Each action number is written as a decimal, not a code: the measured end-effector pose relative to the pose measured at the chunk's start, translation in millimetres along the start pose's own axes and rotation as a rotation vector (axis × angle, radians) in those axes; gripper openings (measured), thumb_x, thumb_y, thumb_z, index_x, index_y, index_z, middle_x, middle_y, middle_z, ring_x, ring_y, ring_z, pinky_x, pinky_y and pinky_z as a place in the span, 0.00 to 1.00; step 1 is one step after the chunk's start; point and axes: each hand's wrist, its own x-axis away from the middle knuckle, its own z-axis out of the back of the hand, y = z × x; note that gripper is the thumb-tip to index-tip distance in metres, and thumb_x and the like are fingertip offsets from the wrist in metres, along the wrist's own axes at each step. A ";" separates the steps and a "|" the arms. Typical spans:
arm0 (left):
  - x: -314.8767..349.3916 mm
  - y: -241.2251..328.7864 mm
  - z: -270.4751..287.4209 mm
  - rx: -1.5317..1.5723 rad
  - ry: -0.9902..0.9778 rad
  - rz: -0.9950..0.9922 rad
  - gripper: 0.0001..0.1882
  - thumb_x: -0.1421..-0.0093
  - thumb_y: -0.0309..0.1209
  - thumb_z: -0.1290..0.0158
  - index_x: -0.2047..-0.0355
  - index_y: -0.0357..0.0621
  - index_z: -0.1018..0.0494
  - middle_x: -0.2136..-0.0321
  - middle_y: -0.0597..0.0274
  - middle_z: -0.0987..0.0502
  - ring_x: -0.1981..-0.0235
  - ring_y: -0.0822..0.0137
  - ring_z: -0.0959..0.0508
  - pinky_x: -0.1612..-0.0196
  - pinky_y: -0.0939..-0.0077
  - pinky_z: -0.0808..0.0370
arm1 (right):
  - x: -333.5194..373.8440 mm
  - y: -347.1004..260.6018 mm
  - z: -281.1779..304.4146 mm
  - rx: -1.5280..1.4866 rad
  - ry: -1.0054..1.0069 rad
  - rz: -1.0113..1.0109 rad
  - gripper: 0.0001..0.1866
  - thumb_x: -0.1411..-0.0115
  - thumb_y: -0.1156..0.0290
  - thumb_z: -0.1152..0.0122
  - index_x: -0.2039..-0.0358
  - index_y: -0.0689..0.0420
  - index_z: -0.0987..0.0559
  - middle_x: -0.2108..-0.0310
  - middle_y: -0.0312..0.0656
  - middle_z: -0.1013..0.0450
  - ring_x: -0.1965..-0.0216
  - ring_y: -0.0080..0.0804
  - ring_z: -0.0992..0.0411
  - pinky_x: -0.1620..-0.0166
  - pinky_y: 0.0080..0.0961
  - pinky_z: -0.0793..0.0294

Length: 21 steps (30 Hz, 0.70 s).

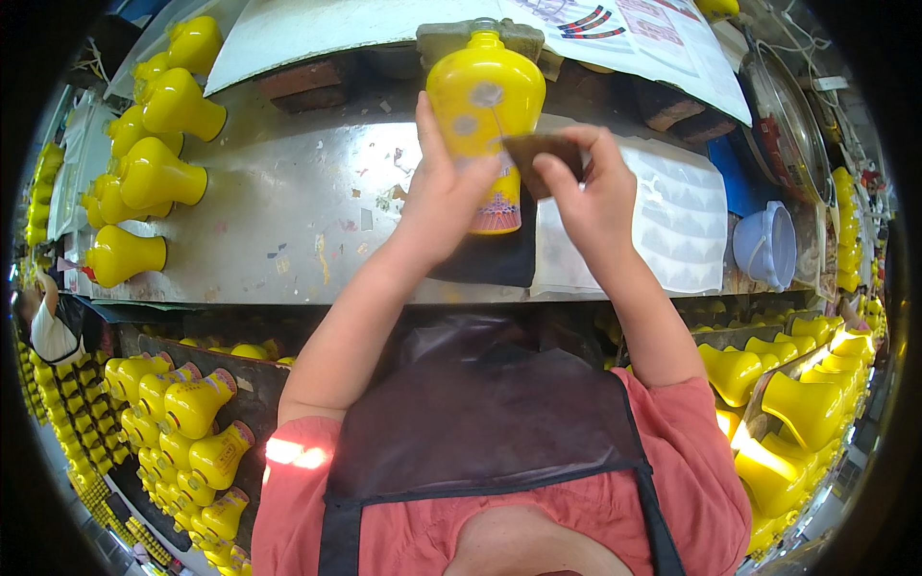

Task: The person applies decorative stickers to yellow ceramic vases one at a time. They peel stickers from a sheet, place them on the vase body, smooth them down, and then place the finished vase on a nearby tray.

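A glossy yellow vase-shaped bottle [499, 101] lies on its side in front of me, its narrow neck pointing away and resting on a grey block [442, 40]. Greyish flower-like patches show on its face, and a patterned band circles its base. Around its left side wraps my left hand [447, 182], holding it steady. My right hand [595, 187] pinches a flat brown scraper-like piece [543, 161] between thumb and fingers, against or very close to the bottle's right side. A dark cloth [495, 261] lies under the base.
On the metal table [288, 211], several yellow bottles [149, 182] lie at the left. A sheet of pale decals [672, 216] is right of my hand, with a lavender bucket [765, 247] beyond. Crates of decorated bottles [197, 403] and plain bottles [807, 408] flank me.
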 end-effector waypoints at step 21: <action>8.3 -10.6 11.1 -0.047 0.107 -0.077 0.36 0.24 0.49 0.61 0.25 0.39 0.52 0.34 0.48 0.33 0.35 0.58 0.30 0.34 0.65 0.34 | -20.9 -10.3 -5.9 -0.040 -0.348 -0.306 0.43 0.36 0.52 0.37 0.27 0.60 0.40 0.63 0.49 0.21 0.65 0.31 0.22 0.58 0.27 0.23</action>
